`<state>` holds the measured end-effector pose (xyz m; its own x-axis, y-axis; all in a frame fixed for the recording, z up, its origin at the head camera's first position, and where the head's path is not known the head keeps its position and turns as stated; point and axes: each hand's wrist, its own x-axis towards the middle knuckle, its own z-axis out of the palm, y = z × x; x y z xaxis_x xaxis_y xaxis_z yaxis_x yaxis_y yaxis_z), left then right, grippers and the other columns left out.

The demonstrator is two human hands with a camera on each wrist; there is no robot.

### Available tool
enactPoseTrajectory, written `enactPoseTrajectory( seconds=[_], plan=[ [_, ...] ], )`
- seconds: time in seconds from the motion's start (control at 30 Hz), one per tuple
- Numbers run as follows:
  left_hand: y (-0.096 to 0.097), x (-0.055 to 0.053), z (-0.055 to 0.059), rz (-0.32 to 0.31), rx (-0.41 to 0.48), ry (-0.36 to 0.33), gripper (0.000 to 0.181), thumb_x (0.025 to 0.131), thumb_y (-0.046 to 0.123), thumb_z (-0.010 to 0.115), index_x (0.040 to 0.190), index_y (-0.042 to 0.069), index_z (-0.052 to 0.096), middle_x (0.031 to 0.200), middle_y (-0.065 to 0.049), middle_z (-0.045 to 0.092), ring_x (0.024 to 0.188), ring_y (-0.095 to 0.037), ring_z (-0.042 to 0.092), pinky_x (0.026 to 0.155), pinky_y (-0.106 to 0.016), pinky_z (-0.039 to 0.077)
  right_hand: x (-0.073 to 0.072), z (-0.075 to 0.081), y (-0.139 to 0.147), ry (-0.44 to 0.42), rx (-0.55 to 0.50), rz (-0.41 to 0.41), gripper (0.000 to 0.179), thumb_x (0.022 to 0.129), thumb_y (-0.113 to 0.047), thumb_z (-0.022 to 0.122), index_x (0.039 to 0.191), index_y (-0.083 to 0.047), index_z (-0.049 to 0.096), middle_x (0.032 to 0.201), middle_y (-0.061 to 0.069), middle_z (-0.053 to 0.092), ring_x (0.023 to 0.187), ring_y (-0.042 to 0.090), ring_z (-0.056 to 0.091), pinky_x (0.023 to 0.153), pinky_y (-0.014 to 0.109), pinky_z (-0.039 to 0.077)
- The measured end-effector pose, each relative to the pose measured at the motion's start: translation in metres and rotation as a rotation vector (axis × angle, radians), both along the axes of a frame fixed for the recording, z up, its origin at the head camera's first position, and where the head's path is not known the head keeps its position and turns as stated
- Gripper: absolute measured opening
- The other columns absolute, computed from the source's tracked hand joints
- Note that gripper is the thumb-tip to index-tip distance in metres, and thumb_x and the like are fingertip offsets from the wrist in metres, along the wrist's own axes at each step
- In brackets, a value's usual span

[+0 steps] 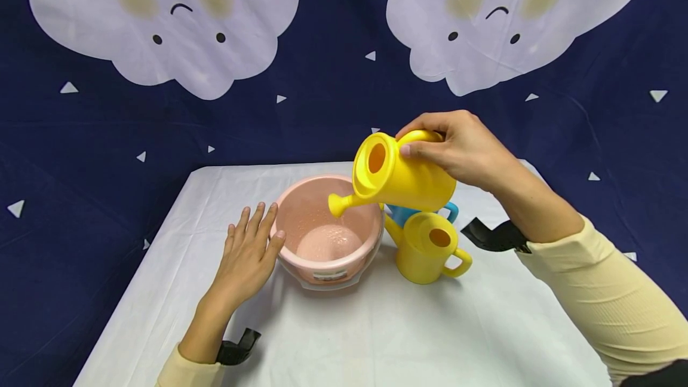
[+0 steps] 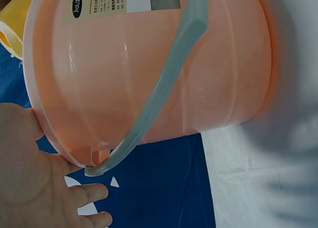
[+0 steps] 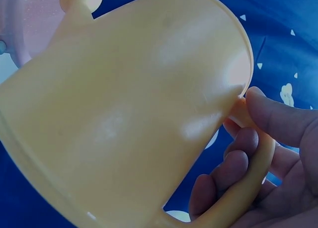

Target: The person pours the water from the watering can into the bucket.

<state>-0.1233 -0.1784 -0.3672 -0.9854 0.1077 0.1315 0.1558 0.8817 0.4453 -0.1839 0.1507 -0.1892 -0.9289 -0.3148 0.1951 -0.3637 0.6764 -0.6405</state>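
My right hand (image 1: 466, 147) grips the handle of a yellow watering can (image 1: 416, 181), which is tilted so its spout hangs over a pink bucket (image 1: 328, 264). In the right wrist view, my fingers curl round the can's handle (image 3: 243, 193). Drops of liquid show on the bucket's inside. My left hand (image 1: 248, 255) has its fingers spread and touches the bucket's left rim. In the left wrist view, a grey bucket handle (image 2: 159, 96) hangs down beside the label.
A second yellow watering can (image 1: 421, 255) stands upright to the right of the bucket. Behind it, a blue item (image 1: 400, 214) with a handle is mostly hidden. A white cloth (image 1: 419, 333) covers the table. Behind hangs a dark blue curtain (image 1: 333, 64) with clouds.
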Motion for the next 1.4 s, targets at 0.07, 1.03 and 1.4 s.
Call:
enactPoseTrajectory(
  seconds=[0.07, 1.03, 1.4],
  plan=[
    [0.0001, 0.0, 0.0, 0.001, -0.001, 0.001, 0.06, 0.101, 0.051, 0.023, 0.153, 0.024, 0.014, 0.16, -0.012, 0.01, 0.148, -0.034, -0.004, 0.114, -0.063, -0.001, 0.0, 0.0004, -0.0003, -0.001, 0.003, 0.0, 0.017, 0.087, -0.03, 0.068, 0.101, -0.022, 0.072, 0.099, -0.001, 0.069, 0.087, 0.014, 0.057, 0.076, 0.023, 0.05],
    [0.0009, 0.001, -0.0003, 0.006, -0.006, 0.006, 0.06, 0.1, 0.051, 0.023, 0.153, 0.024, 0.014, 0.16, -0.012, 0.011, 0.148, -0.034, -0.004, 0.114, -0.063, -0.002, -0.0014, 0.0018, -0.0065, -0.027, 0.064, 0.009, 0.016, 0.086, -0.031, 0.069, 0.1, -0.025, 0.072, 0.097, 0.001, 0.068, 0.09, 0.018, 0.056, 0.08, 0.032, 0.046],
    [0.001, 0.0007, 0.0001, 0.007, -0.009, 0.007, 0.059, 0.101, 0.05, 0.024, 0.153, 0.024, 0.014, 0.16, -0.012, 0.011, 0.148, -0.034, -0.004, 0.114, -0.063, -0.002, -0.0007, 0.0027, -0.0085, -0.037, 0.079, 0.027, 0.016, 0.086, -0.031, 0.069, 0.1, -0.025, 0.072, 0.1, 0.001, 0.07, 0.092, 0.019, 0.058, 0.082, 0.034, 0.045]
  ],
)
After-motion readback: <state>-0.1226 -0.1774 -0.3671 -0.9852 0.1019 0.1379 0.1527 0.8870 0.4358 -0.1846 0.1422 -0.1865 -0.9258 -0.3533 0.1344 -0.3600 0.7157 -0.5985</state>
